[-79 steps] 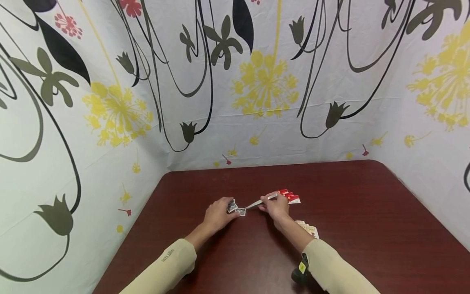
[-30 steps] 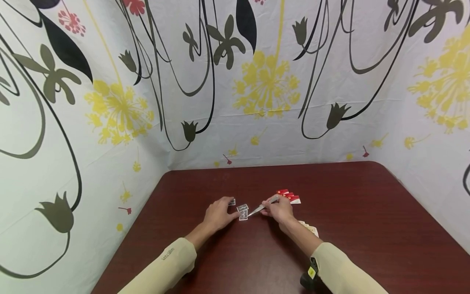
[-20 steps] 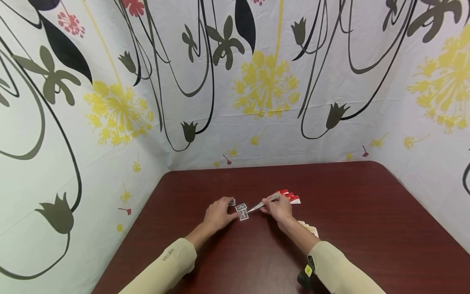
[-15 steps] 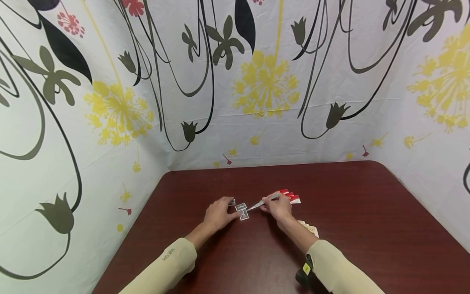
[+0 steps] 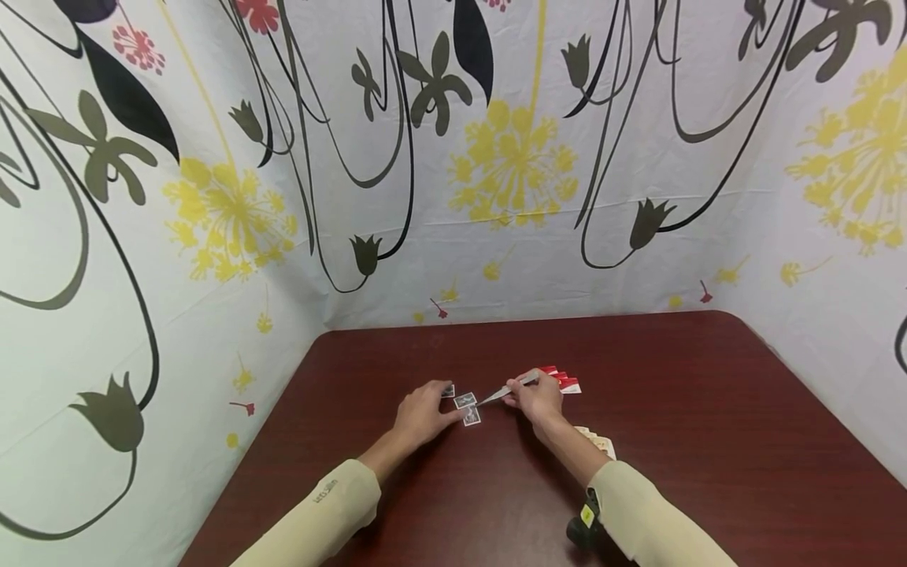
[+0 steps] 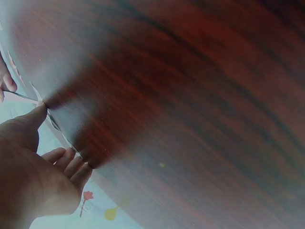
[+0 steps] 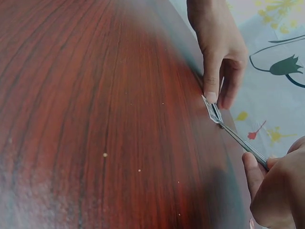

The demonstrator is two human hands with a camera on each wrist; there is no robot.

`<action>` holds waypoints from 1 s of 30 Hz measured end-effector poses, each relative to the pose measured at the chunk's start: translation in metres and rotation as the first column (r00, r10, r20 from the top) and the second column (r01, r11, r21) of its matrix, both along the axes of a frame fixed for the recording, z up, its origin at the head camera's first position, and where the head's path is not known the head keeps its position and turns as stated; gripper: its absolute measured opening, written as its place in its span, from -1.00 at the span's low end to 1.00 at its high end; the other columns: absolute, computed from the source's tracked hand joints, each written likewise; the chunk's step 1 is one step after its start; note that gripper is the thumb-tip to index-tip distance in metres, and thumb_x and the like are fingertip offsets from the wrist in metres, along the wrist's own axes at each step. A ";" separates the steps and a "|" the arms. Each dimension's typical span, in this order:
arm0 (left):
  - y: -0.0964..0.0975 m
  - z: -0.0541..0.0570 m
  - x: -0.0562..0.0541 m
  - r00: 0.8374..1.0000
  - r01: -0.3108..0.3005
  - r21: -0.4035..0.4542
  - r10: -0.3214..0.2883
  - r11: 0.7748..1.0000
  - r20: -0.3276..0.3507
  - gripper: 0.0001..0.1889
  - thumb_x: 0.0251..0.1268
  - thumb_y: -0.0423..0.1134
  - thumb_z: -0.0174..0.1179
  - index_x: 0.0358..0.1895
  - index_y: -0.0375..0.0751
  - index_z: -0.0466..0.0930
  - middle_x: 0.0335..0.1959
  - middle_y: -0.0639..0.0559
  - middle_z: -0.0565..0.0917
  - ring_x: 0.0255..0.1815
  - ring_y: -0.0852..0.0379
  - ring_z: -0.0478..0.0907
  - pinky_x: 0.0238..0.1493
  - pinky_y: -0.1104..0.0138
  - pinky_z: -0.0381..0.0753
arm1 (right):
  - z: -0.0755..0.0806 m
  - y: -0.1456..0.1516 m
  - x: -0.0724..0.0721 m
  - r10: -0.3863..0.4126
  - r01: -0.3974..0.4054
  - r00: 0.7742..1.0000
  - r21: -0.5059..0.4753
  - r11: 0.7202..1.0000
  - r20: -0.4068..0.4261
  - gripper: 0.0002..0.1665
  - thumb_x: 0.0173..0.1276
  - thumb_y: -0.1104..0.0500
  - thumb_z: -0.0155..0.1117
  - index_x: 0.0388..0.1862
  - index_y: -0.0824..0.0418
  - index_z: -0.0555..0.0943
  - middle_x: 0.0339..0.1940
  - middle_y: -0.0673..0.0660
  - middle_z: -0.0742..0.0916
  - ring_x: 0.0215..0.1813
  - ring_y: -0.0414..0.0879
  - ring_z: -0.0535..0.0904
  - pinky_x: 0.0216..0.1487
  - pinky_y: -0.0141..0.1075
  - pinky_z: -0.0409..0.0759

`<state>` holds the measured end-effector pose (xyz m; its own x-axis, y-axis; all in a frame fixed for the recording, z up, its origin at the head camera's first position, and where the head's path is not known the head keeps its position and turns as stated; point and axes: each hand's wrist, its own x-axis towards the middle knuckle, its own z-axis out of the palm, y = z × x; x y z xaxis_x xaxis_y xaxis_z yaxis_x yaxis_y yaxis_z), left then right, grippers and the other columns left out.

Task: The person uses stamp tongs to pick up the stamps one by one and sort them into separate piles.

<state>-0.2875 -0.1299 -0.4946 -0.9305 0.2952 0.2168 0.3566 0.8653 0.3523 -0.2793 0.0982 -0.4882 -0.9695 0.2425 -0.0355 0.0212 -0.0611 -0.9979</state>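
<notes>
My right hand [image 5: 536,399] grips silver tweezers [image 7: 245,144], whose tip is right at the edge of a small grey stamp [image 5: 471,416] with a white border. A similar stamp [image 5: 464,400] lies just behind it, their edges meeting. My left hand [image 5: 423,413] rests with its fingers spread and gently bent, the thumb tip on the edge of the nearer stamp. In the right wrist view the thumb presses down beside the tweezers' tip. Another grey stamp [image 5: 449,390] shows partly from under the left fingertips.
Several red and white stamps [image 5: 568,383] lie overlapped behind my right hand. Cream-coloured ones [image 5: 598,441] sit partly hidden beneath the right forearm. The brown wooden table [image 5: 680,417] meets a white flower-patterned cloth [image 5: 397,299] at the back.
Since the oldest frame, two grey stamps have shifted and turned between my hands, one now behind the other. The tweezers' tip has followed their edge. Over the last half second, hardly anything moves.
</notes>
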 end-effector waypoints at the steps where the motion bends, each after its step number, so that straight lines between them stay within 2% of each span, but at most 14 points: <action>1: 0.000 0.000 0.000 1.000 0.002 0.001 -0.002 1.000 0.001 -0.28 0.31 0.13 0.50 0.40 -0.24 0.60 0.32 -0.15 0.67 0.28 -0.17 0.64 0.18 -0.11 0.63 | 0.000 0.000 0.000 -0.002 0.002 1.000 -0.001 1.000 -0.005 -0.89 0.47 0.46 0.34 -0.17 0.54 0.58 -0.22 0.49 0.78 -0.42 -0.08 0.80 -0.28 -0.27 0.77; 5: 0.000 0.000 0.001 1.000 0.008 0.005 -0.008 1.000 0.003 -0.28 0.31 0.13 0.50 0.40 -0.25 0.60 0.32 -0.15 0.67 0.28 -0.17 0.64 0.18 -0.10 0.63 | 0.000 0.001 0.002 -0.004 0.004 1.000 -0.005 1.000 -0.007 -0.88 0.47 0.47 0.35 -0.17 0.55 0.58 -0.22 0.51 0.78 -0.41 -0.04 0.82 -0.28 -0.25 0.78; 8: -0.002 0.000 0.000 1.000 0.021 0.018 -0.021 1.000 0.003 -0.28 0.31 0.11 0.50 0.40 -0.26 0.60 0.31 -0.17 0.67 0.29 -0.18 0.64 0.21 -0.10 0.62 | 0.002 0.002 0.004 -0.002 0.002 1.000 -0.030 1.000 -0.007 -0.88 0.46 0.48 0.34 -0.17 0.56 0.57 -0.22 0.49 0.78 -0.42 -0.09 0.81 -0.29 -0.27 0.77; 20: -0.014 0.000 -0.002 0.999 0.043 0.072 -0.043 0.996 -0.003 -0.44 0.39 -0.15 0.48 0.39 -0.22 0.62 0.32 -0.17 0.67 0.32 -0.19 0.62 0.27 -0.10 0.58 | 0.008 0.012 0.010 0.024 -0.024 1.000 -0.112 0.993 0.006 -0.87 0.47 0.51 0.30 -0.12 0.63 0.54 -0.18 0.50 0.77 -0.39 -0.09 0.80 -0.27 -0.26 0.78; 30: -0.016 0.000 -0.001 0.998 0.065 0.058 -0.065 0.996 -0.004 -0.50 0.39 -0.20 0.46 0.36 -0.20 0.65 0.28 -0.16 0.70 0.26 -0.18 0.66 0.20 -0.08 0.63 | 0.015 0.018 0.017 0.036 -0.036 0.999 -0.153 0.988 -0.001 -0.86 0.44 0.54 0.29 -0.11 0.63 0.53 -0.29 0.35 0.77 -0.43 -0.13 0.79 -0.28 -0.24 0.78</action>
